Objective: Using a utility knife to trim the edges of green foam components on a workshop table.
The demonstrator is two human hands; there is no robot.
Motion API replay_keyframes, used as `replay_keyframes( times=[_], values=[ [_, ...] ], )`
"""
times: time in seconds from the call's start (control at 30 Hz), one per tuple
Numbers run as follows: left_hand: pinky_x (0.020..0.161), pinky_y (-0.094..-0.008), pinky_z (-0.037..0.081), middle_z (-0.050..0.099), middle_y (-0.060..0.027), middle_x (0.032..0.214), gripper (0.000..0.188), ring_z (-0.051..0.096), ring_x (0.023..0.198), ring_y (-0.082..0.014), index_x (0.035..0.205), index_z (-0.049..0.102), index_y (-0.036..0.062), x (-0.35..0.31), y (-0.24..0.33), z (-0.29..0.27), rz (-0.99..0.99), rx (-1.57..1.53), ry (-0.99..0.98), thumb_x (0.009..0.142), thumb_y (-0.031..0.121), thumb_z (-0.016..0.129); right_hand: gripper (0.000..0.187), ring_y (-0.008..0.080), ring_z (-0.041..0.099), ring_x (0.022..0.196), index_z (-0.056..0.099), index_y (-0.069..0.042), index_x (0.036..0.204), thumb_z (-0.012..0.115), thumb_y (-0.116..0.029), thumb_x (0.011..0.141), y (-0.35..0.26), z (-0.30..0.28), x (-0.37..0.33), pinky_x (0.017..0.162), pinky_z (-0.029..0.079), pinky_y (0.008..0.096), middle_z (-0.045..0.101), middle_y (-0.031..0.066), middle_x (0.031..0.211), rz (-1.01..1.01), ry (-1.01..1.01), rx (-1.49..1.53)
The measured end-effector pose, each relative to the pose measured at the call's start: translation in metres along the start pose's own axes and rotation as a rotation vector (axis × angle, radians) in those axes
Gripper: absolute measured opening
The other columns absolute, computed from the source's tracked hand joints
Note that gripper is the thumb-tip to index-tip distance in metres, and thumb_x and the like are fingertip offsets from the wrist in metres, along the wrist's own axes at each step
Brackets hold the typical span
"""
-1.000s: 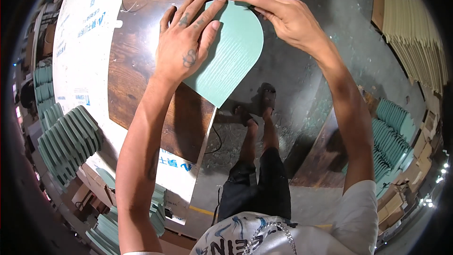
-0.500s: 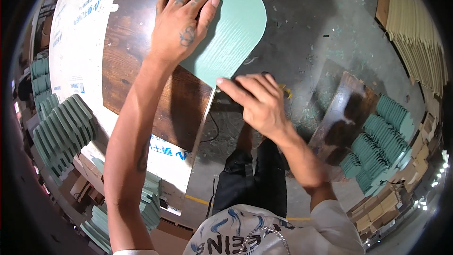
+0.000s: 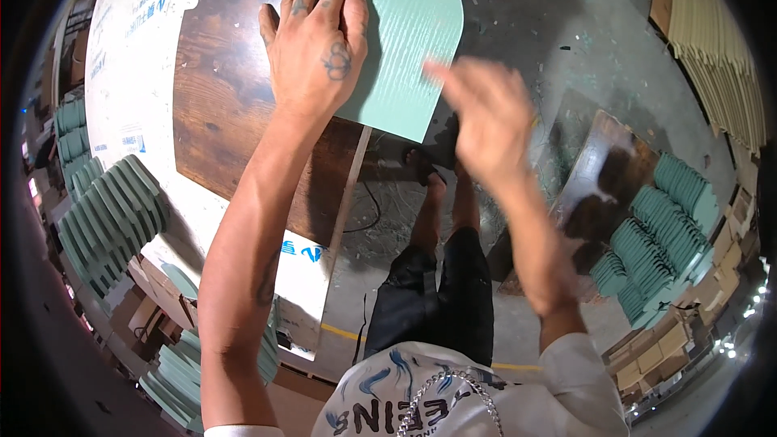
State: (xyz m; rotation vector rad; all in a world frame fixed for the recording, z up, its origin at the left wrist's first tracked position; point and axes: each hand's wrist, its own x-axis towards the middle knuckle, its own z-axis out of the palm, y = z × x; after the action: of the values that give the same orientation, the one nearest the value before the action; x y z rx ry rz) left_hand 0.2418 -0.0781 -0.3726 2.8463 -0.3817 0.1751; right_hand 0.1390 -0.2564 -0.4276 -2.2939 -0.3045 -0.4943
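Note:
A pale green panel [image 3: 409,24] with a rounded far end and a ribbed, glossy face lies over the right edge of a dark brown wood-grain board [image 3: 222,73]. Across the panel's left side rests my left hand [image 3: 316,53], its fingers stretched out and the thumb on the green face. My right hand [image 3: 491,117] is at the panel's right edge, smeared by motion. One of its digits reaches to the edge; whether a small tool sits in the fingers cannot be made out.
The board lies on a white printed sheet [image 3: 121,113]. Green panels stand stacked at the left [image 3: 113,222] and lower left [image 3: 174,376]. On the floor at right are another brown board [image 3: 595,174], green stacks [image 3: 647,251] and a cream stack [image 3: 720,57]. Scraps litter the floor.
My right hand has moved up along the panel's right edge from its near corner. The panel has turned, its near end swinging right, and my left hand has shifted slightly with it.

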Motion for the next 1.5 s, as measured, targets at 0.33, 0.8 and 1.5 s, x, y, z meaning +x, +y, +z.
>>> replay_keyframes(
  times=[0.33,0.8,1.5],
  values=[
    [0.116,-0.0608,0.029,0.051,-0.0190,0.150,0.043,0.046,0.140,-0.0363,0.145,0.057,0.0157,0.004,0.001,0.001,-0.020,-0.023,-0.011,0.106,0.029,0.048,0.061,0.0224,0.053,0.067,0.068,-0.018,0.136,0.055,0.013,0.085,0.017,-0.011,0.022,0.061,0.047,0.0344,0.062,0.0074,0.082,0.074,0.207,0.142],
    [0.116,-0.0552,0.032,0.056,-0.0201,0.146,0.055,0.048,0.140,-0.0360,0.144,0.053,0.0007,0.021,-0.028,-0.010,0.228,-0.135,-0.071,0.099,0.031,0.061,0.041,0.0136,0.064,0.082,0.054,0.001,0.144,0.053,-0.002,0.103,-0.027,-0.003,-0.012,0.072,0.054,0.0276,0.071,0.0085,0.106,0.727,0.227,0.735],
    [0.080,-0.0513,0.046,0.060,-0.0235,0.100,0.019,0.055,0.091,-0.0392,0.101,0.060,-0.0065,0.000,-0.019,0.018,-0.051,0.132,0.253,0.101,0.012,0.058,0.031,0.0154,0.072,0.081,0.055,-0.001,0.138,0.047,-0.007,0.108,-0.049,-0.006,-0.040,0.073,0.058,0.0295,0.074,0.0138,0.103,0.600,-0.102,0.986]
  ],
)
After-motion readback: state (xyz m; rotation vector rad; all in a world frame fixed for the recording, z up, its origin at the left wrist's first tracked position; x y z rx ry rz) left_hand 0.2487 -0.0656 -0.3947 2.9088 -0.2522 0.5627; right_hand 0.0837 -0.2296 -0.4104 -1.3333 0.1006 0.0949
